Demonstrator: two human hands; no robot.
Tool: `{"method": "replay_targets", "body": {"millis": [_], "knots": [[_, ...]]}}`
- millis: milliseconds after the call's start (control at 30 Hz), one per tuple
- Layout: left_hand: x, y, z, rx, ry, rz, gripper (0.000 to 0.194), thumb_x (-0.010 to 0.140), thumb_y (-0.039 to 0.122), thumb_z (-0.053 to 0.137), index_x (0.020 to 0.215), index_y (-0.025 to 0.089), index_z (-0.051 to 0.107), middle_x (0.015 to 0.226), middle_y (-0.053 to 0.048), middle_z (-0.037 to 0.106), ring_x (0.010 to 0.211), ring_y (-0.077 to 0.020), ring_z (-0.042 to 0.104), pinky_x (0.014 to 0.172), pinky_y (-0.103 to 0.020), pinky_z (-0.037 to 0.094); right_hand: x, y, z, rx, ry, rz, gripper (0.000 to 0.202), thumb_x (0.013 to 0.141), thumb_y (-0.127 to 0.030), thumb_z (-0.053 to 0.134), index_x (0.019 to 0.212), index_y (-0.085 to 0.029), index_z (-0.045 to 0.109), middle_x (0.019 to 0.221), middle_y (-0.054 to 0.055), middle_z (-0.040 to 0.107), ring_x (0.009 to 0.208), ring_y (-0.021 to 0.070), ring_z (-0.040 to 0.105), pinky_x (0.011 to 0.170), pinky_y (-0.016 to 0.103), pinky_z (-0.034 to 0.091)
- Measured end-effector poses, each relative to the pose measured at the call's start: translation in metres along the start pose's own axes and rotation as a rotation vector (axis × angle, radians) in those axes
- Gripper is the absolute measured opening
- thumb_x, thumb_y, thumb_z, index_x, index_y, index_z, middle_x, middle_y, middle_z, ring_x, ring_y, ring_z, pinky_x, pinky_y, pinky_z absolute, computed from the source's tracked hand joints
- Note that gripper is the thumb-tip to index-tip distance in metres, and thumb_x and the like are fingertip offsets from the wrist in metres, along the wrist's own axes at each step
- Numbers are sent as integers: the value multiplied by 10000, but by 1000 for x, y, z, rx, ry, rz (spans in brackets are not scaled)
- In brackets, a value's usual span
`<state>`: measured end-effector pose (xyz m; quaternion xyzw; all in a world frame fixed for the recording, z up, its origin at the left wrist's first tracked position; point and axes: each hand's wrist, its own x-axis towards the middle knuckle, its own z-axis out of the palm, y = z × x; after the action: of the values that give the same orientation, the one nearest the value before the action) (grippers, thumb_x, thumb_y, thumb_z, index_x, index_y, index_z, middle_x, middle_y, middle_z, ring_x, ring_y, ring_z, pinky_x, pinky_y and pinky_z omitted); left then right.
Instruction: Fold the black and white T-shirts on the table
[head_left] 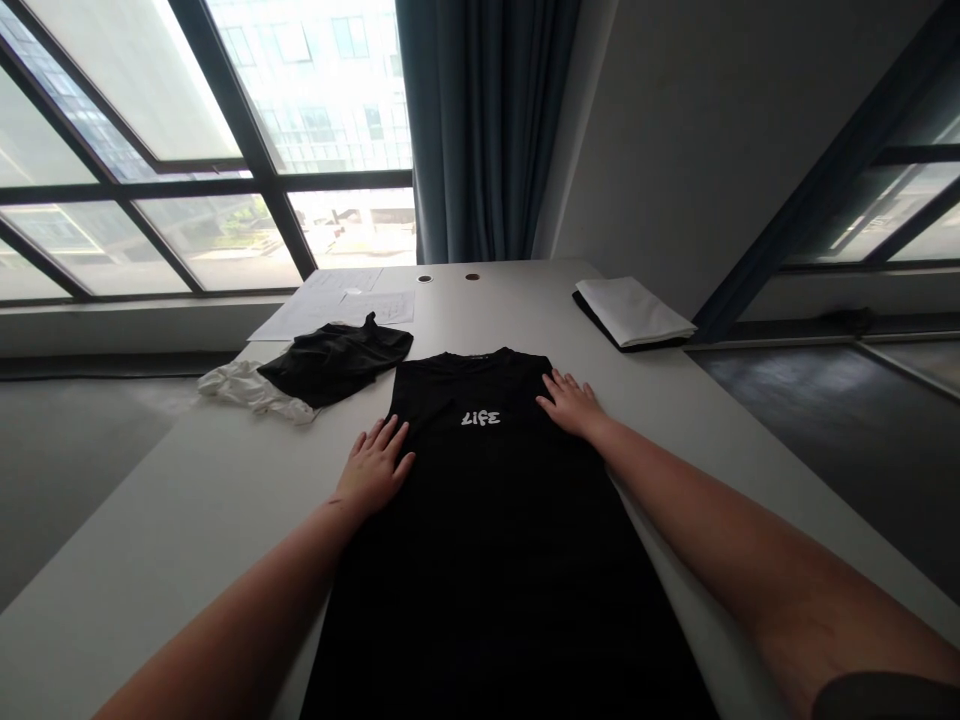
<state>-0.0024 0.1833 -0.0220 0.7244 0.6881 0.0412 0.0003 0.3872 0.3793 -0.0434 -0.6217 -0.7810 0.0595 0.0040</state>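
A black garment point(487, 540) lies spread flat on the white table point(187, 540), its neckline at the far end and small white lettering near the top. On its left edge rests my left hand point(373, 468), palm down with the fingers apart. My right hand point(571, 403) lies flat on the upper right edge, fingers also spread. Neither hand holds anything. The lower end of the garment runs out of view at the bottom.
Left of the garment are a crumpled black cloth point(337, 358) and a crumpled white cloth point(251, 388), with paper sheets point(300, 310) behind them. A folded white cloth point(634, 310) lies on a black one at the back right. A blue curtain point(480, 130) hangs beyond.
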Motion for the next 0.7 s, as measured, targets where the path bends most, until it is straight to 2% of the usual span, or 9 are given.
{"method": "replay_targets", "body": {"millis": [167,267,367,467,567,633,700], "knots": [[12,8,-9,15,-18,-29,616,1046,483,424,1630,292,388,1724,-64,280,1593,-312,252,1278,-543,239,-2,-15,-14,-21,-8,70,736,1041,-617,255,1678,-249,257,1761,112,96,1603,379,143,1238,686,143],[3,10,-16,39,-8,-50,602,1053,469,433,1629,300,392,1735,-78,243,1594,-322,245,1275,-539,245,-23,-27,-22,-101,102,1,661,1053,-550,289,1625,-238,396,1762,109,88,1612,372,98,1233,708,101],[-34,10,-15,51,2,-37,612,1040,467,473,1622,286,412,1725,-95,258,1595,-343,228,1272,-560,251,-68,-33,-17,-146,186,-191,617,1052,-478,335,1581,-192,473,1739,139,189,1611,331,148,1265,655,89],[-90,15,-8,31,27,84,649,1008,490,526,1624,330,398,1718,-58,277,1596,-339,220,1272,-575,263,-128,-31,-6,-88,148,-315,633,1050,-479,355,1610,-194,430,1710,143,275,1589,326,244,1274,617,181],[-146,22,-2,0,29,213,654,1012,478,508,1637,411,324,1711,-2,287,1583,-302,276,1268,-557,306,-192,-23,4,-9,134,-366,650,1041,-497,398,1640,-243,381,1738,93,173,1604,312,194,1285,564,239],[-172,24,0,-5,43,210,650,1018,476,487,1638,427,301,1701,8,303,1569,-296,316,1257,-554,340,-230,-18,8,40,102,-363,643,1033,-518,427,1643,-327,364,1744,37,135,1604,301,189,1287,550,262],[-190,23,1,-2,63,187,648,1019,480,477,1639,427,297,1696,15,313,1559,-299,340,1247,-552,363,-259,-13,11,67,66,-354,637,1030,-534,432,1642,-375,350,1740,10,134,1600,295,200,1293,550,261]]}}
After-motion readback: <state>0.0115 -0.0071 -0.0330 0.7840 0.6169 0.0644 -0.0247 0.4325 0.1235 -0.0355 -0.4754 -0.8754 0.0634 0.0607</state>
